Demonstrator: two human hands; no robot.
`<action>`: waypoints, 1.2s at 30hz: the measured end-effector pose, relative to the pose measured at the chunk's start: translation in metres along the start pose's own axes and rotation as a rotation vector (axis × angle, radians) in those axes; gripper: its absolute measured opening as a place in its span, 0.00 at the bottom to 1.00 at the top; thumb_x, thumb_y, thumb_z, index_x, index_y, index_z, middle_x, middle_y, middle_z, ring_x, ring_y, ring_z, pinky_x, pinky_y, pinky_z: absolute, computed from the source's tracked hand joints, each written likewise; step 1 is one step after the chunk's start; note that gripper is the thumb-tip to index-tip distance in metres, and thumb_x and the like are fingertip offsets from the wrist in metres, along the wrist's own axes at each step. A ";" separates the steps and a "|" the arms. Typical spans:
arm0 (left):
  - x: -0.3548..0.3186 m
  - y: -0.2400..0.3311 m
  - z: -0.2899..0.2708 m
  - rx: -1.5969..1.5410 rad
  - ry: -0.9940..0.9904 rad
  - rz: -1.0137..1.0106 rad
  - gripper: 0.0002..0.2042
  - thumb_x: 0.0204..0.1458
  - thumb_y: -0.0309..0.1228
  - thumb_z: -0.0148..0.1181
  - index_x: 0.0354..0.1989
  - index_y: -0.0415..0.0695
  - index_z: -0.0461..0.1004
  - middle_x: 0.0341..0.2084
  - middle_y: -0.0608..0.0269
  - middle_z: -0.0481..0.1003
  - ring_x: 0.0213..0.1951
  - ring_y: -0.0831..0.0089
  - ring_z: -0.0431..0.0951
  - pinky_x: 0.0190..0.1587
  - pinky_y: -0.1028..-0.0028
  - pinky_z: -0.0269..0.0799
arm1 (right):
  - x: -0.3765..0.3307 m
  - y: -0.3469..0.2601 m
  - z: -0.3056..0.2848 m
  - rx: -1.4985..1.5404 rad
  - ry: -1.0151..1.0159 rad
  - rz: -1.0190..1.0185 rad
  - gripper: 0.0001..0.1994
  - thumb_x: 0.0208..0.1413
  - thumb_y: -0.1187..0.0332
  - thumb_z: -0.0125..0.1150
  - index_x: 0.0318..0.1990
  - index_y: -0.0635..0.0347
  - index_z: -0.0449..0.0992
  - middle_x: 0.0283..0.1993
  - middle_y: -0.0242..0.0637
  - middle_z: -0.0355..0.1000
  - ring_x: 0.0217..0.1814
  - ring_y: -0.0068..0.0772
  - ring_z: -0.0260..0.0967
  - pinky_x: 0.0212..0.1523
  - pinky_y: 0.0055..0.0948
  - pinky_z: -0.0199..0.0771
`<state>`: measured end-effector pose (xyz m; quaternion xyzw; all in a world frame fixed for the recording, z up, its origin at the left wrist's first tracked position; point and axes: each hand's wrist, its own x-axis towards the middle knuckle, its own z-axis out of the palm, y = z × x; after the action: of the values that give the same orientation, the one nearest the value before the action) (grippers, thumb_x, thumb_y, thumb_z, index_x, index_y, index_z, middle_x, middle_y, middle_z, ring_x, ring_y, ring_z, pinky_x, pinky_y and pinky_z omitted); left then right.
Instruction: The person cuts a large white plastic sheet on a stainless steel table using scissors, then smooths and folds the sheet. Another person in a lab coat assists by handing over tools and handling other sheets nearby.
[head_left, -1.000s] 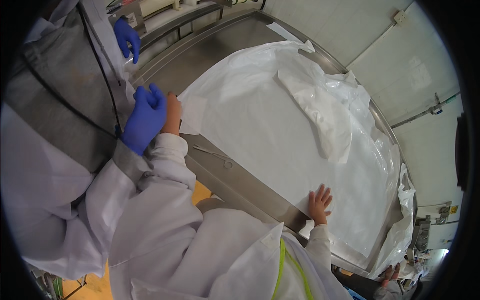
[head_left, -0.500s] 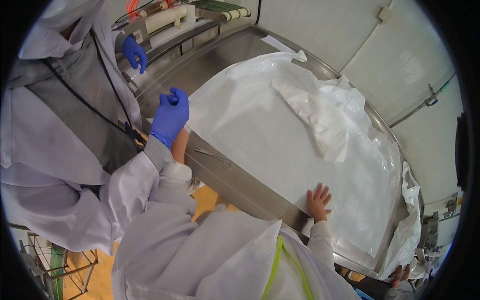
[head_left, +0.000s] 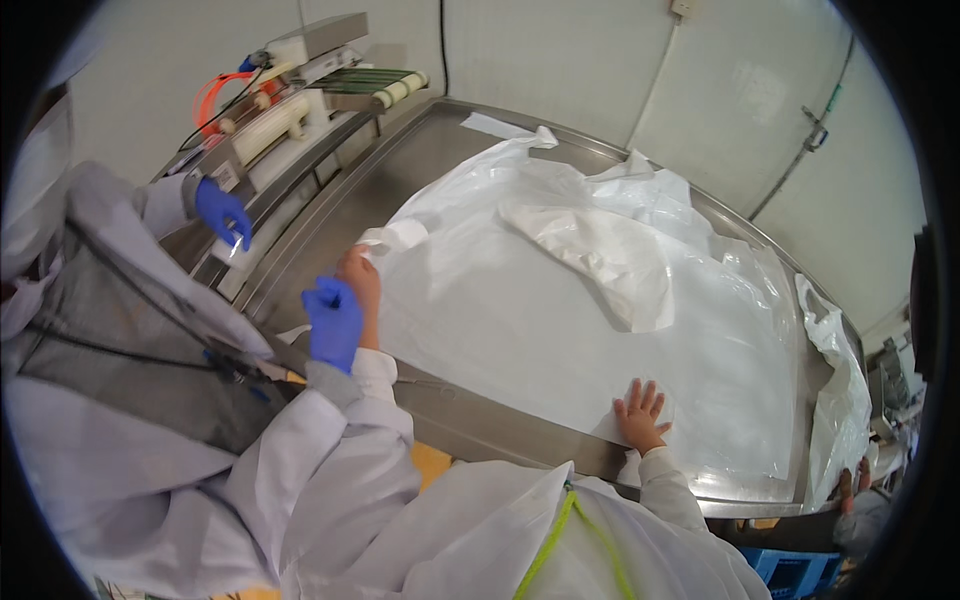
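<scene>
Brushed steel table [head_left: 330,225] bears crinkled white plastic sheet [head_left: 560,330]; left hand [head_left: 360,290] pinches its corner, right hand [head_left: 640,412] lies flat, splayed.

The left hand [head_left: 360,285], a second ago covered by the co-worker's blue-gloved hand [head_left: 333,322] near the sheet's rounded corner, now shows beside that glove and pinches the near-left corner of the large white plastic sheet [head_left: 520,320], which is now folded up off the stainless steel table [head_left: 470,425]. The glove has dropped lower, touching the wrist. The co-worker's other blue-gloved hand [head_left: 222,210] has moved down to a small clear piece at the machine edge
</scene>
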<state>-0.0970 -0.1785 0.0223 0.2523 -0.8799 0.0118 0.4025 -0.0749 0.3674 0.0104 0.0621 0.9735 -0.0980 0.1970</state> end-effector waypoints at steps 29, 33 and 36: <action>0.074 0.079 0.187 -0.065 -0.723 0.066 0.27 0.57 0.54 0.36 0.64 0.61 0.54 0.67 0.65 0.46 0.67 0.62 0.43 0.64 0.48 0.38 | 0.177 -0.032 -0.019 0.350 0.414 -0.014 0.22 0.55 0.67 0.47 0.59 0.56 0.61 0.68 0.43 0.49 0.67 0.52 0.46 0.61 0.54 0.48; 0.075 0.074 0.182 0.093 -0.796 0.060 0.28 0.57 0.51 0.38 0.65 0.53 0.52 0.67 0.61 0.44 0.68 0.62 0.42 0.65 0.50 0.37 | 0.148 -0.018 -0.031 0.350 0.495 -0.223 0.20 0.51 0.77 0.45 0.53 0.65 0.65 0.65 0.60 0.46 0.66 0.62 0.45 0.62 0.41 0.55; 0.040 0.137 0.160 0.092 -0.768 0.235 0.31 0.55 0.47 0.44 0.65 0.46 0.51 0.67 0.57 0.43 0.68 0.62 0.42 0.64 0.48 0.38 | 0.098 0.001 -0.015 0.175 0.529 -0.254 0.26 0.44 0.83 0.48 0.56 0.67 0.62 0.67 0.66 0.37 0.67 0.66 0.41 0.62 0.43 0.54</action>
<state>-0.2939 -0.1121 -0.0325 0.1537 -0.9877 0.0018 0.0285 -0.1698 0.3800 -0.0154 -0.0202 0.9788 -0.1859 -0.0834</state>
